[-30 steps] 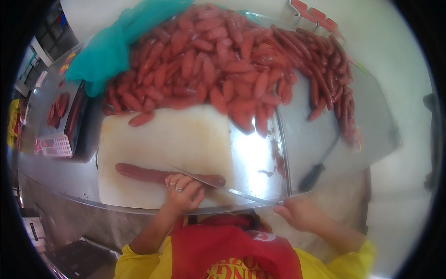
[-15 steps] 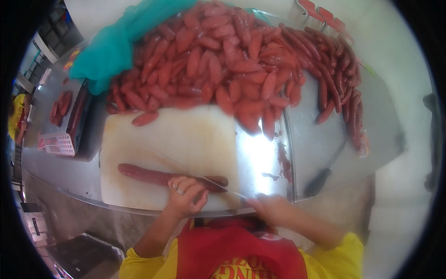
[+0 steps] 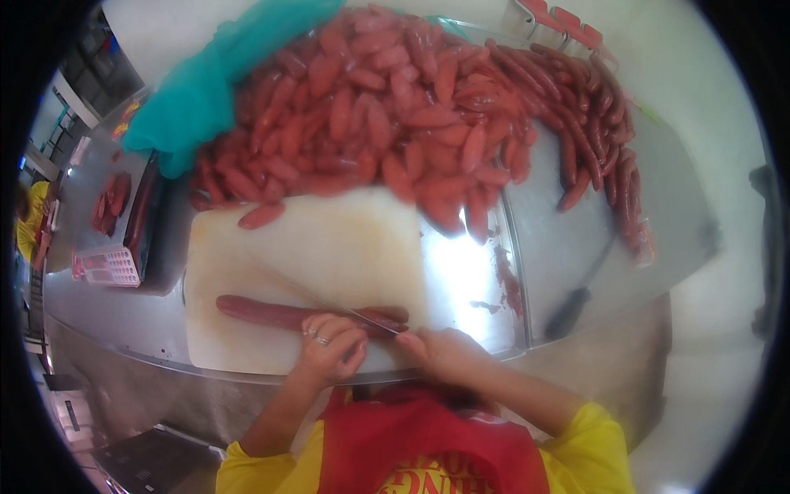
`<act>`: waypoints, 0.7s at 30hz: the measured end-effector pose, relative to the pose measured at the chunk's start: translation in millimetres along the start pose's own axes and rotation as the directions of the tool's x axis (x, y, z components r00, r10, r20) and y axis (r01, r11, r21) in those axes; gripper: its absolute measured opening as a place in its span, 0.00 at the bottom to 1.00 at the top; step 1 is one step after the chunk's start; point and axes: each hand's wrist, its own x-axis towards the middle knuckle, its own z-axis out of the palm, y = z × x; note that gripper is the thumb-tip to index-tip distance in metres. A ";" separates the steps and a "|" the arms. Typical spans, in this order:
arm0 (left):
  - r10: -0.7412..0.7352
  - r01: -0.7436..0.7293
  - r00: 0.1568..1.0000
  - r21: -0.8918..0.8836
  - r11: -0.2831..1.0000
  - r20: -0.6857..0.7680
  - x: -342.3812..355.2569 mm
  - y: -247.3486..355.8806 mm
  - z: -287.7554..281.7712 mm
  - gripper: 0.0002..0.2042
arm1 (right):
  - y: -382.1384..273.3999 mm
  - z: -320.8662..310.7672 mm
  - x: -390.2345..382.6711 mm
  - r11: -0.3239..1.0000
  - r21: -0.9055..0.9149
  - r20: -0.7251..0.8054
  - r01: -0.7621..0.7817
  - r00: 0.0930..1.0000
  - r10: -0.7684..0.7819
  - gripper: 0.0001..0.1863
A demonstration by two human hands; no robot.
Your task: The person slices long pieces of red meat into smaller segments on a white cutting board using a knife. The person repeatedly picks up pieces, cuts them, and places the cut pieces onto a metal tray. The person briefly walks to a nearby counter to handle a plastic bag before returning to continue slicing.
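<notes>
A: While the long sausage (image 3: 309, 314) is pinned to the white cutting board (image 3: 329, 247) by the left hand (image 3: 332, 350), what has been altered over the last second?

B: The right hand (image 3: 444, 352) has been brought in from the table edge, well off to the right, until it lies just beside the left hand. The knife (image 3: 329, 300) is now gripped in it, fingers closed around the handle, and the thin blade is laid slantwise across the sausage just past the left fingertips.

A: And the left hand?

B: It has been kept on the sausage throughout, fingers curled down on its right portion. A ring is seen on 1 finger.

A: Has the sausage itself been shifted?

B: Hardly at all. It is stretched out to the left of the left hand, along the near edge of the board, with its right end showing beyond the blade.

A: What is to be read from that?

B: A cut near the right end is judged to be under way. Whether the blade has already gone through cannot be told.

A: What lies beyond both hands?

B: A large heap of red sausages (image 3: 395, 115) is piled past the board, with a teal cloth (image 3: 206, 90) at its left. A second, dark-handled knife (image 3: 576, 300) is left on the metal table (image 3: 658, 222), off to the right of the right hand.
</notes>
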 end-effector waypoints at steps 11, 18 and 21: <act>-0.102 0.106 0.993 0.081 0.991 -0.053 -4.1 -4.4 -7.6 0.12 | 18.5 -36.4 -75.3 0.980 -0.130 0.138 -0.151 0.976 0.168 0.33; -0.030 0.034 0.998 0.099 0.994 -0.046 -7.0 -7.2 -12.3 0.13 | -19.9 9.2 3.5 0.999 0.035 -0.013 -0.002 1.000 0.003 0.35; -0.074 0.089 0.992 0.149 0.985 -0.101 -12.2 -9.5 -17.6 0.14 | -4.6 -10.0 -33.3 0.996 -0.029 0.067 -0.084 0.994 0.086 0.34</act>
